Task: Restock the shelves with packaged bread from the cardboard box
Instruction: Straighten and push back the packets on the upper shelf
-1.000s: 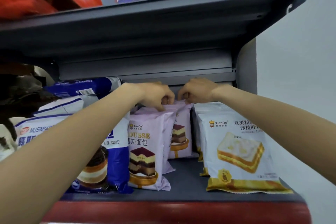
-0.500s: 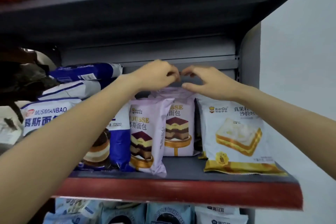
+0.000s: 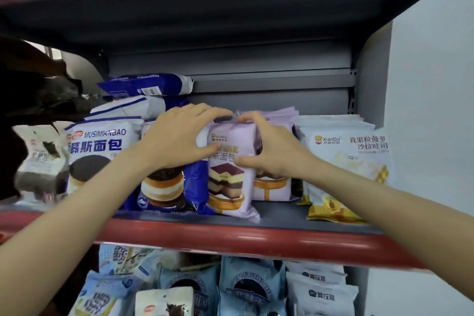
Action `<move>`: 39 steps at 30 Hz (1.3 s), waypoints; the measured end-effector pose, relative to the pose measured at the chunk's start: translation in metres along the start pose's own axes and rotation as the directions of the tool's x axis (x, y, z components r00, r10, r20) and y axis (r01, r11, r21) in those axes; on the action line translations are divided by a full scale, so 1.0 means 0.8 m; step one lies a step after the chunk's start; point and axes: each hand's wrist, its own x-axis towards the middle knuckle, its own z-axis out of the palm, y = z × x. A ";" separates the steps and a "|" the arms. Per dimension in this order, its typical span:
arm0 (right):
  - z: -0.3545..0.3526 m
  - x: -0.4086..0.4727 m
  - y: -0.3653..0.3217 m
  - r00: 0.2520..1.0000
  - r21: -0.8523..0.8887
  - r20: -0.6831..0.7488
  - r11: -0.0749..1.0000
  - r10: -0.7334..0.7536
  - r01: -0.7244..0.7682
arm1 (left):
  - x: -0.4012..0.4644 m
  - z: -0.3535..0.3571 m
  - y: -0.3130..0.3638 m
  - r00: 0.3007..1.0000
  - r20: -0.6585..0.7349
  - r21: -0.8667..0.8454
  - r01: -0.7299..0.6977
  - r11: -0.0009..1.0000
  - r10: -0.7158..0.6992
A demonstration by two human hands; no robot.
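Two bare hands meet on one lilac bread packet (image 3: 232, 169) that stands upright near the front of a grey shelf with a red front lip (image 3: 256, 238). The left hand (image 3: 179, 138) lies over the packet's upper left corner, fingers curled across its top edge and thumb laid on its face, so it holds the packet. The right hand (image 3: 266, 146) mirrors it on the upper right corner, fingers hooked over the top edge and thumb pressing the front, also holding it. The packet shows a picture of layered cake and leans slightly, its bottom corner close to the shelf's lip. Just behind that packet and to its right stands a second lilac packet (image 3: 274, 187) of the same kind, with more lilac tops visible further back. To the left of the held packet stands a dark blue packet (image 3: 164, 190) printed with a round sandwich cake, and beyond it a white and blue packet (image 3: 100, 151); more blue and white packets are stacked flat above these. To the right of the held packet stands a row of white and yellow toast packets (image 3: 348, 167). Below the shelf, a lower level holds pale blue and white packets (image 3: 251, 287). Judged from this, restocking looks well advanced: this shelf is largely filled, and the hands seem to be straightening or seating the front lilac packet. The cardboard box is out of view, so how much bread remains cannot be told.
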 end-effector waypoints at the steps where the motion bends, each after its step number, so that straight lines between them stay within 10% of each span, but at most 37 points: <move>1: -0.007 0.001 0.003 1.000 0.014 -0.012 1.000 0.019 -0.018 | -0.001 0.003 0.001 1.000 -0.031 -0.023 0.005 1.000 -0.006; 15: -0.078 -0.021 0.022 0.984 -0.391 0.105 0.916 0.144 -0.092 | 0.018 -0.003 0.056 0.990 0.068 0.306 -0.136 0.942 0.121; 26: -0.117 0.060 0.072 0.900 -0.140 0.379 0.975 0.215 -0.174 | 0.021 0.019 0.096 0.977 0.190 0.292 -0.152 0.944 0.099; 39: -0.087 0.113 0.104 0.799 -0.422 0.526 0.905 0.292 -0.053 | 0.018 0.038 0.096 0.996 0.075 0.114 -0.052 0.992 0.043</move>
